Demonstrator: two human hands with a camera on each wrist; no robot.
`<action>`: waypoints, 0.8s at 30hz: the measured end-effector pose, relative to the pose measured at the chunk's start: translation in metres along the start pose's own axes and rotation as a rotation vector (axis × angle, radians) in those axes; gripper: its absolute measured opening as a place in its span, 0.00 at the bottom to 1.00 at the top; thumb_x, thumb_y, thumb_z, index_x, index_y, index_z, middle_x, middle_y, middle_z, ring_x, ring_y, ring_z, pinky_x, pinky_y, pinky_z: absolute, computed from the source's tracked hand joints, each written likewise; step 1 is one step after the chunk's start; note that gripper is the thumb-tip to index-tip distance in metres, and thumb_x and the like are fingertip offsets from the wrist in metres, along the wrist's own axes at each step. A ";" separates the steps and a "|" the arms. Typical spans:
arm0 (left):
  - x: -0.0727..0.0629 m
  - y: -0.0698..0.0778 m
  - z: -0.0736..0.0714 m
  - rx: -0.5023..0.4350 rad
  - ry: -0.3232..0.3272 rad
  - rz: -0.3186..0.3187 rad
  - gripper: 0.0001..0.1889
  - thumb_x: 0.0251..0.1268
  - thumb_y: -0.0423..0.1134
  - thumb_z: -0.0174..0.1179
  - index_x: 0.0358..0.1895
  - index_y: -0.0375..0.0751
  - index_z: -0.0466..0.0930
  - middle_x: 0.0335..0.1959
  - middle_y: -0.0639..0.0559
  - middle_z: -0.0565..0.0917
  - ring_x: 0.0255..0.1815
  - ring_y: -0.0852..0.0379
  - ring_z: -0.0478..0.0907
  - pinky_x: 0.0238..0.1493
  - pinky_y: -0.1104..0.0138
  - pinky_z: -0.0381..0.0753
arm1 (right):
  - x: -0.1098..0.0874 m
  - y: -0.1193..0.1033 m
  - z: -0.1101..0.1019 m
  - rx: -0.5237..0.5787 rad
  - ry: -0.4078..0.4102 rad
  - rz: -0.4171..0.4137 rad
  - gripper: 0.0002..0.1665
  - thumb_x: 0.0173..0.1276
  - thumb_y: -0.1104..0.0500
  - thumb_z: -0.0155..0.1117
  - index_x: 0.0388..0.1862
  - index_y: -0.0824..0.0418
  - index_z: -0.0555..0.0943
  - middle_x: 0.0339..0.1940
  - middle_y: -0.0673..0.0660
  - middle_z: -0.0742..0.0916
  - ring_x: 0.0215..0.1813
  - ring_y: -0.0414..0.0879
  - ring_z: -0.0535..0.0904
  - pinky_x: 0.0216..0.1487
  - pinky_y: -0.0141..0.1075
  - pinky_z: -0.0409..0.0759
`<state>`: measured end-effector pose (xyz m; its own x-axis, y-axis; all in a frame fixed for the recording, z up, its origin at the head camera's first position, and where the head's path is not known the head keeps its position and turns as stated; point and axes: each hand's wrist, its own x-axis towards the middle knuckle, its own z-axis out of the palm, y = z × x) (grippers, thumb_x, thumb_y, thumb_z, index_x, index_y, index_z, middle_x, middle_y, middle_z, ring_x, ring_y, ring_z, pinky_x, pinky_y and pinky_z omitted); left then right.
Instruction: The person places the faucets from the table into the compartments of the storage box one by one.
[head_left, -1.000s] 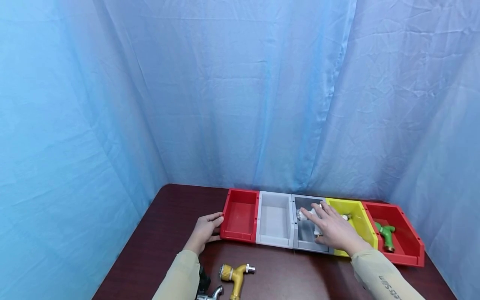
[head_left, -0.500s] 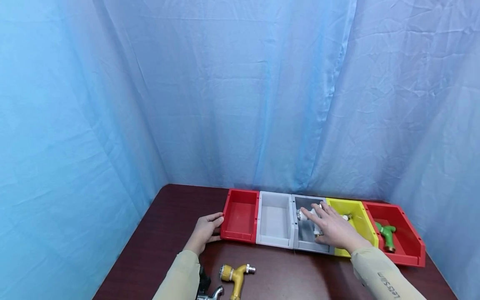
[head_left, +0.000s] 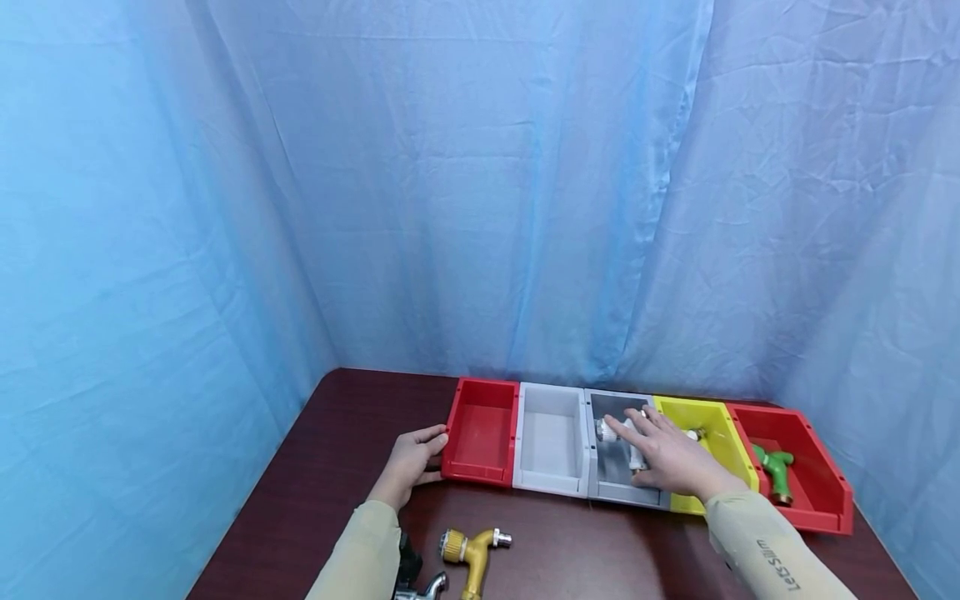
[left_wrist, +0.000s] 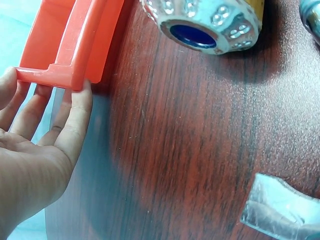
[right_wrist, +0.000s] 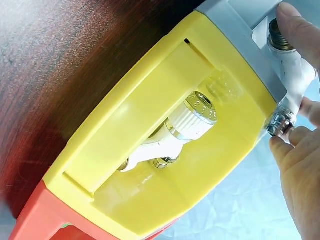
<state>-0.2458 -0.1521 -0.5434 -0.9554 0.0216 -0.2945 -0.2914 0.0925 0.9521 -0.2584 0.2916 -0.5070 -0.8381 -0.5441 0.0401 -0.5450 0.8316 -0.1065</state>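
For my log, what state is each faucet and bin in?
White faucet at grey bin, held by right hand
Second white faucet, lying in yellow bin
Green faucet, lying in right red bin
Gold faucet, lying on table
Chrome faucet, partly out of view
Left red bin, held by left hand
White bin, upright, like the others

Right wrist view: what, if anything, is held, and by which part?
The right hand holds the upper white tap, thumb at its brass threaded end, fingers at its chrome end.

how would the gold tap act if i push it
The gold tap would probably stay stiff, its body looking like hard moulding. It may swivel rather than roll far, since the ridged knob and silver-tipped branch point different ways.
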 end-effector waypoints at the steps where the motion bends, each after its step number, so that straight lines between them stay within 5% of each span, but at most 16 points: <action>1: 0.000 0.000 0.000 -0.003 0.001 -0.003 0.28 0.76 0.50 0.59 0.74 0.43 0.72 0.63 0.36 0.80 0.55 0.43 0.84 0.49 0.54 0.88 | 0.000 0.000 0.000 0.000 -0.004 -0.001 0.59 0.52 0.48 0.84 0.81 0.49 0.64 0.74 0.70 0.72 0.75 0.77 0.61 0.68 0.71 0.66; 24: -0.001 -0.003 0.001 0.007 -0.002 0.012 0.29 0.77 0.50 0.58 0.74 0.44 0.71 0.64 0.35 0.79 0.58 0.39 0.82 0.53 0.50 0.86 | 0.000 0.002 -0.004 0.045 -0.095 -0.055 0.60 0.51 0.50 0.85 0.81 0.49 0.65 0.76 0.70 0.71 0.76 0.75 0.58 0.64 0.70 0.71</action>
<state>-0.2438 -0.1518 -0.5457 -0.9586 0.0243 -0.2837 -0.2800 0.0994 0.9548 -0.2600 0.2937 -0.5036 -0.7995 -0.5988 -0.0472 -0.5868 0.7955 -0.1514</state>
